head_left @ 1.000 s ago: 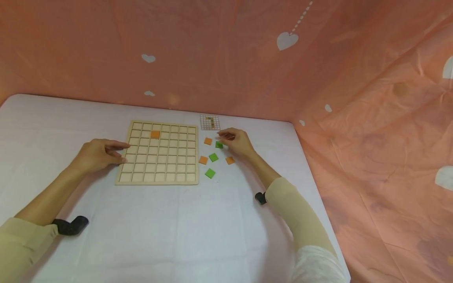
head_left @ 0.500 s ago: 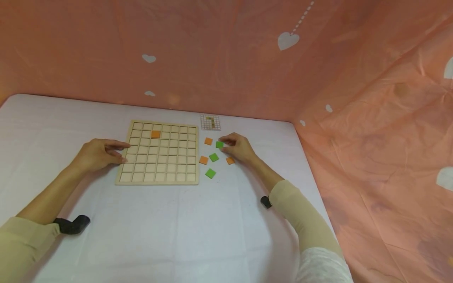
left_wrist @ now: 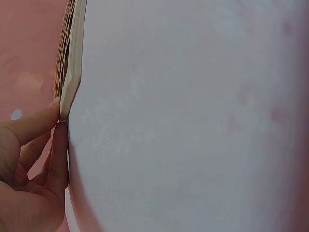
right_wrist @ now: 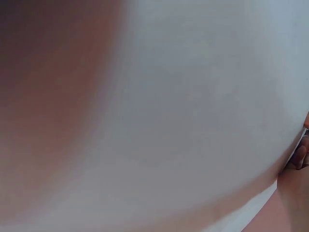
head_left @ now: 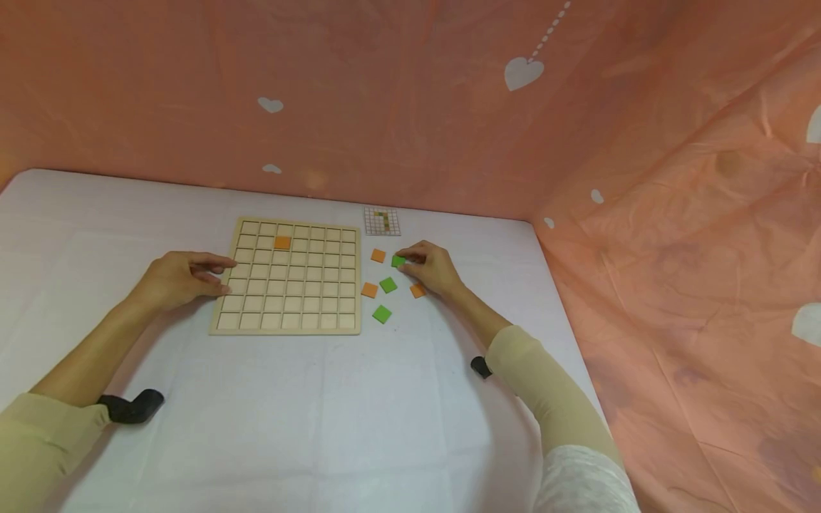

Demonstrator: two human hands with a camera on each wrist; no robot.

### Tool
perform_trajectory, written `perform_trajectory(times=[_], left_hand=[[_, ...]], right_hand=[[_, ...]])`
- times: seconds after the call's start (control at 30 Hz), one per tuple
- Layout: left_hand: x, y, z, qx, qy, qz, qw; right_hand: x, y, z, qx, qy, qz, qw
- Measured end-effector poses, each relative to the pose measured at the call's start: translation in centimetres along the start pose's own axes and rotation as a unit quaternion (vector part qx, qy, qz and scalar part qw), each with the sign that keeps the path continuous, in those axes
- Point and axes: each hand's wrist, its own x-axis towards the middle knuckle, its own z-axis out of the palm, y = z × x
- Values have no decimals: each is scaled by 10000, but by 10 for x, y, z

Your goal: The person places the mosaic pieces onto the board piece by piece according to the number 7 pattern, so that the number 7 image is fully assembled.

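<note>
A square wooden grid board (head_left: 291,331) lies on the white table, with one orange tile (head_left: 282,243) in a cell of its second row. My left hand (head_left: 176,281) rests its thumb and index fingertips on the board's left rim, fingers fairly straight. In the left wrist view, the fingers (left_wrist: 59,154) meet the edge of the board (left_wrist: 74,67). To the right of the board, my right hand (head_left: 435,268) pinches a green tile (head_left: 398,261) between thumb and fingers. The right wrist view catches only part of the right hand (right_wrist: 300,157) at its edge, with the tile hidden.
Loose orange tiles (head_left: 369,290) and green tiles (head_left: 382,313) lie between the board and my right hand. A small pattern card (head_left: 382,221) with a printed grid sits behind them. A pink cloth (head_left: 410,107) with hearts hangs at the table's back and right.
My right thumb and fingers have come down around the green tile, which now sits slightly raised in their pinch. The left hand and the board have stayed in place.
</note>
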Motion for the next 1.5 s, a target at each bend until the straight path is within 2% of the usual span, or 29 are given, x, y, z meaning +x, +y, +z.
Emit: perform_trajectory(times=[0.27, 0.73, 1.1, 1.4, 1.5], left_hand=[[0, -1, 0, -36, -9, 5, 10000], [0, -3, 1, -53, 5, 46, 10000], [-2, -3, 3, -61, 73, 61, 9999], [-3, -1, 2, -82, 65, 38, 9999], [-3, 0, 2, -121, 35, 12, 9999]], right_hand=[[6, -7, -1, -11, 0, 42, 10000], [29, -36, 15, 592, 105, -149, 9981], [43, -55, 39, 604, -166, -512, 9967], [57, -75, 54, 140, -340, -702, 9969], [59, -83, 60, 193, -375, -707, 9966]])
